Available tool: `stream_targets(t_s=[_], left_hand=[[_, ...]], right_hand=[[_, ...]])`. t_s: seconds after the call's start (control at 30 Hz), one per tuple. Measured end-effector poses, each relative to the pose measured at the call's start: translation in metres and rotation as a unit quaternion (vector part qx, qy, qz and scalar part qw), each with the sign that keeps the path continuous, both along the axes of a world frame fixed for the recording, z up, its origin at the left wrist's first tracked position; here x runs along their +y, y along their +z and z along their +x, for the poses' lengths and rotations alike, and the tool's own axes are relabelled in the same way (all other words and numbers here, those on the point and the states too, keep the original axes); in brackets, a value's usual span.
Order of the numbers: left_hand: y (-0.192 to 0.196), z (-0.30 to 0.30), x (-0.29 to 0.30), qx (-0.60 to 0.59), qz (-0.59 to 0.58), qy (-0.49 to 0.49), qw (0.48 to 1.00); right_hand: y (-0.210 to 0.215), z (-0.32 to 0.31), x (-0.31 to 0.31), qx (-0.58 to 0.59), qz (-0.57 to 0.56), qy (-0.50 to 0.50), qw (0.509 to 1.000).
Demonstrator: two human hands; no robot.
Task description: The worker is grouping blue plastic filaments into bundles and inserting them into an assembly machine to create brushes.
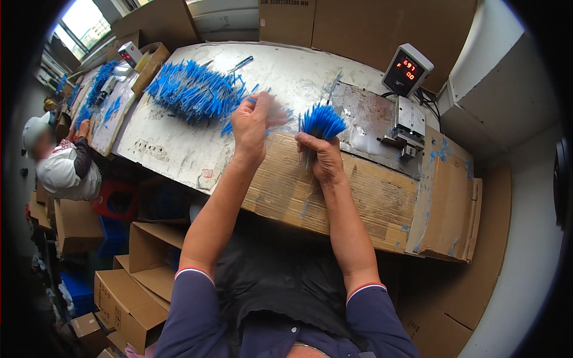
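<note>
Blue-tipped bundle (pixel 320 123) in right hand (pixel 319 156)

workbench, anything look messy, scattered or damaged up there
Yes. Loose blue-tipped sticks lie strewn beside the big pile instead of in it. The workbench top is scuffed and stained, and the cardboard edge is worn and blue-smeared. The right hand grips a tidy bundle.

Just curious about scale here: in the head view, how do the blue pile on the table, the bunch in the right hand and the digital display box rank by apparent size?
Largest to smallest:
1. Blue pile
2. Display box
3. Bunch in the right hand
The last two look close, so that order is unsure.
</note>
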State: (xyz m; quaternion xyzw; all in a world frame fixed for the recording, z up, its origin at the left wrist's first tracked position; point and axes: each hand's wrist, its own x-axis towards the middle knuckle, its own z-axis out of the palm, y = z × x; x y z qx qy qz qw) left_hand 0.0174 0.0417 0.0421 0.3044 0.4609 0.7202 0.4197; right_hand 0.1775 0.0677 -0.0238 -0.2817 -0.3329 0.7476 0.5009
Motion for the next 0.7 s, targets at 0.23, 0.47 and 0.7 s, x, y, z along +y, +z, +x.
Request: stream_targets(t_s=[0.23, 0.47, 0.7], left_hand=[[-0.003, -0.019, 0.003, -0.011, 0.030, 0.098, 0.995], [-0.004, -0.030, -0.006, -0.007, 0.023, 0.052, 0.998], [-0.017, -0.018, -0.013, 0.046, -0.015, 0.040, 0.998]], right_hand=[[0.005, 0.000, -0.003, 0.023, -0.016, 0.049, 0.998], [-0.004, 0.005, 0.003, 0.030, -0.041, 0.028, 0.998], [-0.010, 0.000, 0.001, -0.002, 0.025, -0.023, 0.999]])
